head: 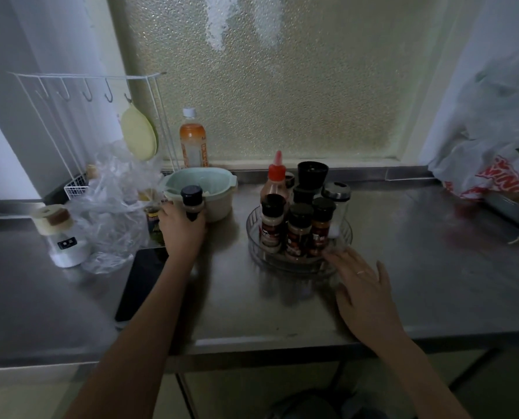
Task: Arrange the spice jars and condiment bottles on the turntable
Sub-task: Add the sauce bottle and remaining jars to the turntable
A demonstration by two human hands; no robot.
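Observation:
A clear round turntable (253,237) stands on the steel counter, right of centre. On it stand several black-capped spice jars (297,234), a red-capped sauce bottle (276,176), a glass shaker with a metal lid (337,201) and a black grinder (312,176). My left hand (181,229) is left of the turntable, closed around a black-capped spice jar (192,201) held upright. My right hand (364,285) rests with fingers spread, its fingertips touching the turntable's near right rim.
A pale green bowl (219,189) sits just behind my left hand. Crumpled clear plastic bags (116,207), a white appliance (64,237) and a wire rack (79,116) fill the left side. An orange drink bottle (192,140) stands by the window. A black tablet (144,282) lies flat. A shopping bag (494,170) sits far right.

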